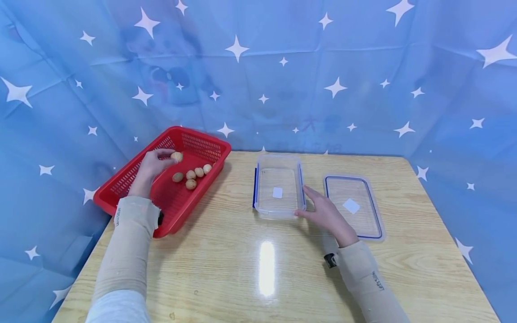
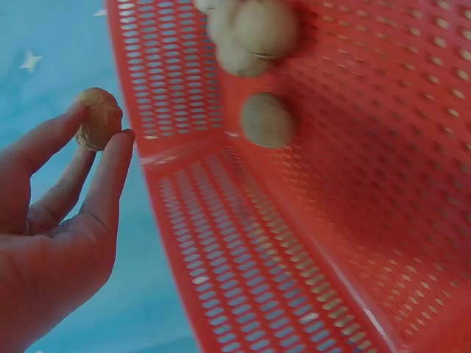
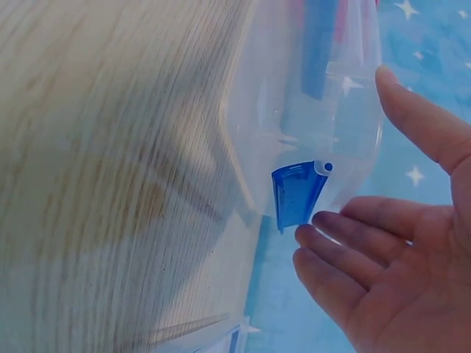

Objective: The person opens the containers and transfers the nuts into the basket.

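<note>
My left hand (image 1: 151,166) is over the red basket (image 1: 169,217) and pinches a walnut (image 2: 98,121) between thumb and fingertips. Below it several more walnuts (image 1: 191,184) lie together on the basket floor. On the right, my other hand (image 1: 323,213) is at the near right corner of a clear plastic box (image 1: 278,179), its fingers relaxed and spread. In the right wrist view the thumb reaches the box's rim, and the fingertips sit close to a blue clip (image 3: 298,195) on its side. The box has no lid on it, and a small white label shows through it.
A clear lid (image 1: 355,220) with a blue seal lies flat right of the box, partly behind my right wrist. The wooden table (image 1: 226,269) ends at a blue curtain (image 1: 282,89) with white stars. The basket stands angled at the table's left edge.
</note>
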`<state>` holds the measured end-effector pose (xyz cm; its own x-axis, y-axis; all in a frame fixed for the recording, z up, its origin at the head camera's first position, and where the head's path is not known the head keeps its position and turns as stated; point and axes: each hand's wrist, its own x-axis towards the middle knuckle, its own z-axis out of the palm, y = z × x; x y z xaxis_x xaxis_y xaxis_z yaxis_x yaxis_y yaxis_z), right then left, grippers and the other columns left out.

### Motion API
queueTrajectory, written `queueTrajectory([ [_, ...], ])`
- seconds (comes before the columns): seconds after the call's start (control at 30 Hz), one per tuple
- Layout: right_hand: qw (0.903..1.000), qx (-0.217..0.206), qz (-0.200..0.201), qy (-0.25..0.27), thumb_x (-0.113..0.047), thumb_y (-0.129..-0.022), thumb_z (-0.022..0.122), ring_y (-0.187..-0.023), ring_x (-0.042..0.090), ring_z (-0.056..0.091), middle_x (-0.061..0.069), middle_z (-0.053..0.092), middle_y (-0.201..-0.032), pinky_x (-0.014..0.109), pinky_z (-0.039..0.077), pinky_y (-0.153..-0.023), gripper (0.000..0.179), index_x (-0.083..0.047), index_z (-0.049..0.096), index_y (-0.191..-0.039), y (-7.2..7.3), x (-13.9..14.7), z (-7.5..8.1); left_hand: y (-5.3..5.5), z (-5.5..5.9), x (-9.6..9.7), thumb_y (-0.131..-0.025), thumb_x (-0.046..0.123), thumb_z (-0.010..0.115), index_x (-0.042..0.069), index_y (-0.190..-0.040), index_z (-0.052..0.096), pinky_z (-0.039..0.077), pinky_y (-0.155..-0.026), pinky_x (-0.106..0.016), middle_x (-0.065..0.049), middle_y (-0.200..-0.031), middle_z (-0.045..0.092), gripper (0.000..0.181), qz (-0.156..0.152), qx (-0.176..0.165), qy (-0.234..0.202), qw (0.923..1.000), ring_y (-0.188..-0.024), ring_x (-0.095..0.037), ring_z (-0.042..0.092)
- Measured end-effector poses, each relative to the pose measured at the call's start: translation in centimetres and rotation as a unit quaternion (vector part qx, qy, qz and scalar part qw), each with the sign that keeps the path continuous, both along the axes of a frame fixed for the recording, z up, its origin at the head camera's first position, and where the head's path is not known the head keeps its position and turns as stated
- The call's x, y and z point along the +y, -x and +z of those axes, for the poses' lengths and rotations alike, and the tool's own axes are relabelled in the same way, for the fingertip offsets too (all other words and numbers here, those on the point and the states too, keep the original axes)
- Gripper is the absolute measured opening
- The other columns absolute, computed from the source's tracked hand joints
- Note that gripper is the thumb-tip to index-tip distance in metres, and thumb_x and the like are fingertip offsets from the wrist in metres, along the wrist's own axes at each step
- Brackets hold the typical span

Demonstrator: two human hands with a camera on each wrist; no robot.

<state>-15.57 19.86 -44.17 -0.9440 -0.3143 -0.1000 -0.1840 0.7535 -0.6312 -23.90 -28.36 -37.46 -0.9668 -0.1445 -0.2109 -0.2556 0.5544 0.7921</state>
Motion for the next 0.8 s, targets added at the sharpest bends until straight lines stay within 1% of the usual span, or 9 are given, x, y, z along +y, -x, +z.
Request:
queueTrajectory([
  [0.07,1.0000,0.002,0.001,-0.002,-0.039,-0.091,0.071,-0.148,0.045,0.026,0.024,0.025,-0.162,0.061,0.028,-0.119,0.090,-0.001,0.023,-0.157,0.0,0.0,0.0,0.1,-0.7,-0.4,-0.100,0.021,0.060,0.005,-0.147,0.046,0.041,-0.112,-0.057,-0.024,-0.148,0.044,0.052,-0.010,0.001,0.012,0.9999,-0.134,-0.040,0.040],
  [0.17,1.0000,0.001,-0.001,-0.002,-0.038,-0.091,0.071,-0.149,0.044,0.026,0.023,0.025,-0.163,0.061,0.027,-0.119,0.090,-0.001,0.023,-0.157,0.1,0.0,0.1,0.2,-1.5,-0.9,-0.099,0.020,0.062,0.004,-0.144,0.049,0.039,-0.113,-0.058,-0.024,-0.145,0.046,0.049,-0.023,-0.013,0.026,0.9993,-0.132,-0.040,0.040],
  [0.3,1.0000,0.005,-0.002,0.000,-0.037,-0.091,0.071,-0.148,0.044,0.026,0.024,0.025,-0.162,0.060,0.027,-0.119,0.089,0.000,0.023,-0.157,0.0,0.1,0.2,0.3,-2.4,-1.1,-0.094,0.022,0.068,0.007,-0.142,0.051,0.037,-0.114,-0.060,-0.021,-0.145,0.045,0.053,-0.041,-0.059,0.018,0.9972,-0.133,-0.039,0.038],
  [0.43,1.0000,0.006,-0.002,0.007,-0.038,-0.091,0.071,-0.148,0.044,0.027,0.024,0.026,-0.162,0.061,0.027,-0.119,0.089,0.000,0.024,-0.156,-0.1,0.2,0.2,0.3,-3.0,-1.1,-0.093,0.020,0.070,0.007,-0.140,0.051,0.036,-0.114,-0.061,-0.021,-0.144,0.045,0.053,-0.067,-0.097,0.019,0.9929,-0.133,-0.039,0.037],
  [0.57,1.0000,0.001,-0.002,0.009,-0.040,-0.091,0.071,-0.149,0.044,0.026,0.023,0.025,-0.162,0.061,0.027,-0.119,0.090,-0.001,0.023,-0.157,-0.2,0.2,0.1,0.3,-3.6,-0.9,-0.094,0.017,0.067,0.004,-0.137,0.053,0.042,-0.112,-0.057,-0.023,-0.140,0.048,0.047,-0.094,-0.114,0.041,0.9882,-0.128,-0.038,0.043],
  [0.67,1.0000,-0.002,-0.002,0.007,-0.040,-0.091,0.071,-0.149,0.044,0.025,0.023,0.025,-0.163,0.061,0.027,-0.119,0.091,-0.002,0.022,-0.157,-0.2,0.2,0.1,0.2,-3.8,-0.5,-0.094,0.014,0.067,0.003,-0.132,0.056,0.046,-0.108,-0.054,-0.022,-0.134,0.052,0.042,-0.097,-0.120,0.056,0.9865,-0.122,-0.037,0.048],
  [0.7,1.0000,-0.003,-0.002,0.008,-0.041,-0.091,0.071,-0.149,0.044,0.025,0.023,0.024,-0.163,0.061,0.027,-0.119,0.091,-0.002,0.022,-0.157,-0.2,0.2,0.1,0.1,-3.8,-0.3,-0.093,0.014,0.068,0.004,-0.131,0.056,0.047,-0.107,-0.054,-0.021,-0.133,0.053,0.042,-0.093,-0.124,0.058,0.9861,-0.122,-0.036,0.048],
  [0.8,0.9999,-0.008,-0.003,0.009,-0.042,-0.091,0.071,-0.149,0.044,0.024,0.022,0.024,-0.163,0.061,0.026,-0.120,0.092,-0.004,0.021,-0.158,-0.1,0.1,0.1,-0.2,-3.5,0.0,-0.089,0.014,0.072,0.008,-0.134,0.056,0.046,-0.108,-0.057,-0.019,-0.135,0.052,0.048,-0.082,-0.141,0.059,0.9848,-0.122,-0.036,0.048],
])
